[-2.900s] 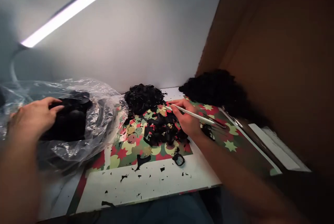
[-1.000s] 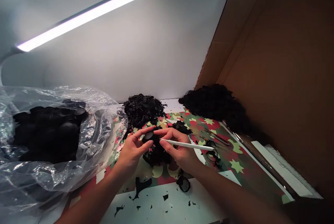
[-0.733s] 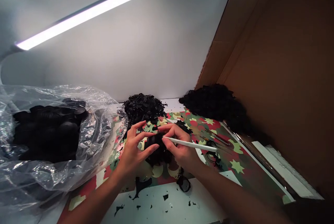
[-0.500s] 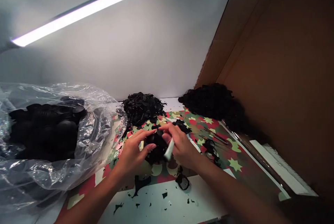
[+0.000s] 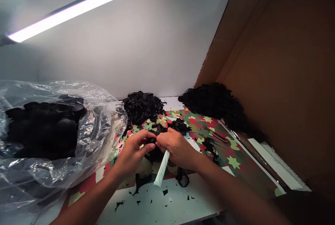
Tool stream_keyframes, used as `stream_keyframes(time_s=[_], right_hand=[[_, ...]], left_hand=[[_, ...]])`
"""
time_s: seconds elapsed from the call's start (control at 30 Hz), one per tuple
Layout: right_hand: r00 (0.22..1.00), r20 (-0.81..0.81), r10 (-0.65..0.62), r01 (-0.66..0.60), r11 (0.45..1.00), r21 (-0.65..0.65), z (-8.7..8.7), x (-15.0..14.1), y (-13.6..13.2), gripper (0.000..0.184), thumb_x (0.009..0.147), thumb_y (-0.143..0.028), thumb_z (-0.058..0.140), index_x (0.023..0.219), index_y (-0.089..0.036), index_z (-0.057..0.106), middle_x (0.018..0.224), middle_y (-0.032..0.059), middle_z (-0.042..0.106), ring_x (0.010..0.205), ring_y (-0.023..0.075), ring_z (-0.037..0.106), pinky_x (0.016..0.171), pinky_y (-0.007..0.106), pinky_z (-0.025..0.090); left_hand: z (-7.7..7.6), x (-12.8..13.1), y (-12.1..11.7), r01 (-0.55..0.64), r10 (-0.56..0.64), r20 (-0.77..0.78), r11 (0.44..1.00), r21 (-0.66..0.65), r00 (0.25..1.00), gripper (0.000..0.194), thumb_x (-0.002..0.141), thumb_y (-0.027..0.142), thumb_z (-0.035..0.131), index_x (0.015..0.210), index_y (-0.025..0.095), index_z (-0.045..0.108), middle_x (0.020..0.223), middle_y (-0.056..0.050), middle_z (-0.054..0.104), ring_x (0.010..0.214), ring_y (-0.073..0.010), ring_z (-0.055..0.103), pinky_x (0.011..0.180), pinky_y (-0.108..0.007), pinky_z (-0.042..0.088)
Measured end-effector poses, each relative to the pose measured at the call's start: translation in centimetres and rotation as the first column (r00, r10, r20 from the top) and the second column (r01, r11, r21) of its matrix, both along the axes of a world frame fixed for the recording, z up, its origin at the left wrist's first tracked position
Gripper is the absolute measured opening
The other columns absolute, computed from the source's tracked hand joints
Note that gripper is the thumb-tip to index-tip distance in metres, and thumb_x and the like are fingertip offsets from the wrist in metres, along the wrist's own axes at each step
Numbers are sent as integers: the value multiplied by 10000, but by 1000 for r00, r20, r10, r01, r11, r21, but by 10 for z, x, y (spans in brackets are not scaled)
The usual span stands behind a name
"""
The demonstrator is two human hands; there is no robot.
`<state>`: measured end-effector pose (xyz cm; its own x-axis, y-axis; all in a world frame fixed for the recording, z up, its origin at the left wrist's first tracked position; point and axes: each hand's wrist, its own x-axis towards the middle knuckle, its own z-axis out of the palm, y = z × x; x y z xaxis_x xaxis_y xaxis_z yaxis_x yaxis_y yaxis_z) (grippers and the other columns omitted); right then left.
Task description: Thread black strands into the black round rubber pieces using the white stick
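Observation:
My right hand (image 5: 179, 146) is closed around a tool with a white-wrapped handle (image 5: 162, 169); its handle points down toward me and its working end is hidden by my fingers. Thumb and forefinger of my left hand (image 5: 133, 151) pinch a small black piece (image 5: 151, 140), rounded in what shows of it. The fingertips of both hands meet at this piece. Beneath them lies a heap of black parts (image 5: 155, 155), partly covered by the hands. A curved black scrap (image 5: 142, 182) and a thin black ring (image 5: 183, 180) lie nearer to me.
A clear plastic bag (image 5: 96, 123) of black rounded parts (image 5: 44, 127) fills the left. Piles of black shreds (image 5: 142, 108) and black pieces (image 5: 214, 101) stand at the back. Tweezers-like metal tools (image 5: 216, 135) lie on the patterned sheet (image 5: 246, 176). Cardboard (image 5: 274, 60) walls the right side.
The white handle has swung from short and near-upright to reaching down toward me. My right fingers have closed in, and my left fingers have come together on the black piece.

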<state>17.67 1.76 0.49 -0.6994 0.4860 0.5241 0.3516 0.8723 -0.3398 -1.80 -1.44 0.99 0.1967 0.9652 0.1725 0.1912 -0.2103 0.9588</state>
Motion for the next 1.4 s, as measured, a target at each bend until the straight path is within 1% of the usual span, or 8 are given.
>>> stream_keyframes(time_s=[0.23, 0.43, 0.7, 0.83, 0.97, 1.13, 1.3, 1.4], right_hand=[[993, -111, 39, -13, 975, 224, 1, -10, -12, 298, 968, -98, 407, 697, -222, 417, 580, -47, 482, 515, 129, 379, 598, 323, 233], [977, -212, 37, 7, 979, 202, -1, -13, -11, 302, 984, -122, 385, 708, -241, 357, 572, -55, 453, 488, 132, 331, 575, 321, 256], [965, -113, 237, -225, 969, 106, -10, -23, -27, 352, 990, -172, 386, 646, -239, 359, 553, -53, 430, 496, 128, 333, 607, 317, 328], [982, -187, -38, 26, 998, -63, -12, -12, -10, 420, 1027, -280, 376, 610, -229, 380, 554, -37, 424, 520, 137, 341, 565, 304, 307], [947, -268, -180, 84, 938, -337, -9, 3, 7, 571, 1053, -499, 312, 627, -205, 553, 663, 14, 541, 625, 154, 495, 597, 294, 375], [855, -365, -369, 145, 845, -515, -2, 0, 2, 518, 1006, -574, 427, 774, -194, 691, 773, 36, 624, 735, 177, 577, 690, 299, 438], [856, -372, -359, -58, 648, -759, 5, -11, -10, 475, 896, -615, 605, 706, -184, 660, 648, -4, 582, 616, 138, 502, 575, 262, 387], [833, -409, -373, -134, 581, -803, 8, -13, -14, 434, 881, -573, 652, 693, -181, 653, 638, -11, 574, 590, 121, 473, 549, 252, 370]], left_hand=[[-2, 11, 0, 79, 151, 551, 925, -371, 821, 241, 664, 363, 851, 735, 163, 738, 676, -23, 680, 635, -145, 579, 620, -242, 446], [3, 21, -4, 18, 314, 638, 889, -457, 703, 380, 559, 410, 929, 734, 135, 732, 699, -11, 667, 634, -111, 559, 594, -203, 442], [-6, 1, 11, -150, 433, 678, 888, -435, 594, 349, 560, 360, 934, 725, 168, 694, 677, 27, 653, 593, -99, 559, 550, -191, 444], [-5, -2, 13, -124, 267, 669, 959, -254, 693, 380, 657, 422, 887, 917, 176, 758, 865, -32, 732, 784, -152, 642, 726, -238, 509], [-10, -2, 11, -140, 209, 579, 977, -162, 788, 388, 698, 397, 868, 1014, 196, 767, 955, -52, 748, 871, -175, 648, 785, -246, 499], [-10, -2, 7, -187, 220, 441, 975, -117, 870, 238, 730, 330, 836, 923, 201, 784, 883, -38, 741, 829, -178, 642, 753, -248, 493], [-6, 8, 0, -160, 201, 389, 978, -135, 899, 205, 701, 268, 845, 884, 198, 786, 823, -28, 730, 777, -174, 637, 710, -244, 487], [-9, 13, 0, -103, 194, 509, 974, -203, 838, 271, 681, 311, 871, 911, 198, 781, 843, -33, 730, 791, -171, 640, 728, -246, 493]])
